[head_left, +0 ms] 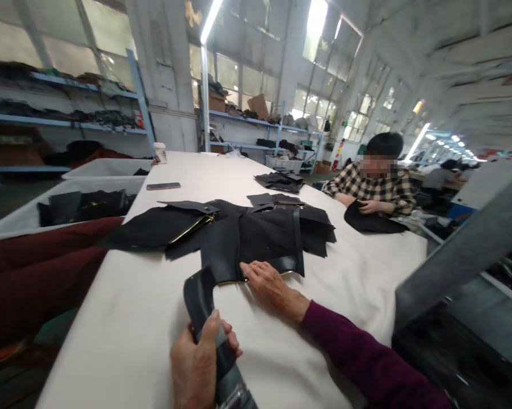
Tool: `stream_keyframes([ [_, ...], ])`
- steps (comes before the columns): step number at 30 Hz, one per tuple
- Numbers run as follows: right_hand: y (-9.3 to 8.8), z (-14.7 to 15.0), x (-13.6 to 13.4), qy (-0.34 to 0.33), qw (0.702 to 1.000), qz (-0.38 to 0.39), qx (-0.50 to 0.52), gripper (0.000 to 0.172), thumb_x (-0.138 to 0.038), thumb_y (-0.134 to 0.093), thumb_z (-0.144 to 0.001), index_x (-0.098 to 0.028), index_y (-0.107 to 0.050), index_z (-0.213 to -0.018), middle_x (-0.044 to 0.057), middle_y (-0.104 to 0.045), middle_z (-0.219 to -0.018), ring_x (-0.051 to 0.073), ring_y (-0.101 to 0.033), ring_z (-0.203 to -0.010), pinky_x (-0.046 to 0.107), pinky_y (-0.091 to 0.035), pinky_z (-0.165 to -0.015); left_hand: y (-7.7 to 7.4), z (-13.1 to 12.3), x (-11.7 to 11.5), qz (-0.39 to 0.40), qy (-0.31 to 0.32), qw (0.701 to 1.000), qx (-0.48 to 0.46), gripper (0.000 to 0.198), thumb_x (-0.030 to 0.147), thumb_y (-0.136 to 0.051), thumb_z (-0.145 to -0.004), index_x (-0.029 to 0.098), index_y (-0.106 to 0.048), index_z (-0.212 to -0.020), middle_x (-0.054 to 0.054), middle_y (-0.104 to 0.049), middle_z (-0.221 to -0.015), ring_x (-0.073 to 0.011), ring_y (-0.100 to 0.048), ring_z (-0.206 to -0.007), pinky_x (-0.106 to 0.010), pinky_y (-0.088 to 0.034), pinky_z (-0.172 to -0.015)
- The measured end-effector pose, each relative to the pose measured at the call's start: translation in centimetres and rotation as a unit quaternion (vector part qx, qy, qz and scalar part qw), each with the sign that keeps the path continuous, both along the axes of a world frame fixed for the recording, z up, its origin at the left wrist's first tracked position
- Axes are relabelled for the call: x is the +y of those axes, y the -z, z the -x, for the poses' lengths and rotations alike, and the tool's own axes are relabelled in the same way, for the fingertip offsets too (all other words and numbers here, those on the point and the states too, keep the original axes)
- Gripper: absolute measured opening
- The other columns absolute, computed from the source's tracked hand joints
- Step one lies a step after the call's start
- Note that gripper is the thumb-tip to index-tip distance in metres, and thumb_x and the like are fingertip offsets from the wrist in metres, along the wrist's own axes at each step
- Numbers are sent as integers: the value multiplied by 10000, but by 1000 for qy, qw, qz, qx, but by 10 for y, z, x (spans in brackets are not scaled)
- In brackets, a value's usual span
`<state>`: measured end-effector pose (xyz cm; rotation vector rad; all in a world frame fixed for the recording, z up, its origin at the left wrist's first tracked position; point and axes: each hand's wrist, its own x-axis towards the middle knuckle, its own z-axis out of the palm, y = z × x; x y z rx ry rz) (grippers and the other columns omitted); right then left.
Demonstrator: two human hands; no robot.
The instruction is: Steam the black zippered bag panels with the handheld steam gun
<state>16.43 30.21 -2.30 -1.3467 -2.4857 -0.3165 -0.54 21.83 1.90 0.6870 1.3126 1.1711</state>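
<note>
My left hand (200,358) is closed around a long black strap-like piece (200,295) with a rounded, bent upper end and a shiny lower part. That upper end reaches the near-left corner of a black fabric panel (267,238) with smooth trim and a gold zipper along its near edge. My right hand (268,284), in a purple sleeve, has its bent fingers over this near edge; the thumb is hidden. Under and behind the panel lie several more black pieces (318,227). To its left rests a black pouch-like piece (154,227) with a gold zipper.
A phone (163,186) and a white cup (159,152) are on the white table (111,318). Bins (17,218) of black pieces stand left, beside a person's dark red legs (47,267). Across the table a person in checks (375,187) handles black fabric (369,218). A grey post (460,227) rises right.
</note>
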Motion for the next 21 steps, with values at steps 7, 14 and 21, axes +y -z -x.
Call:
stream_keyframes([
  [7, -5, 29, 13, 78, 992, -33, -96, 417, -119, -332, -903, -226, -391, -1302, 93, -560, -845, 224, -531, -718, 286, -427, -529, -6, 6, 4, 75, 6, 997, 34, 329, 423, -689, -632, 126, -590, -731, -37, -648, -422, -215, -623, -426, -265, -504, -392],
  [14, -19, -1, 30, 163, 975, 39, 149, 349, -70, -422, -803, -209, -620, -1055, 82, -626, -872, 179, -571, -761, 259, -425, -704, 3, 3, 4, -42, 11, 999, -7, 262, 400, -600, -734, 166, -518, -648, 25, -578, -383, -135, -538, -349, -224, -457, -383],
  [21, -24, -32, 49, 176, 920, 116, 330, 375, -69, -356, -624, -131, -673, -815, 43, -646, -711, 176, -596, -696, 208, -391, -610, 10, -1, 5, -58, 11, 998, -21, 274, 396, -569, -769, 168, -511, -628, 15, -577, -378, -144, -529, -336, -266, -477, -384],
])
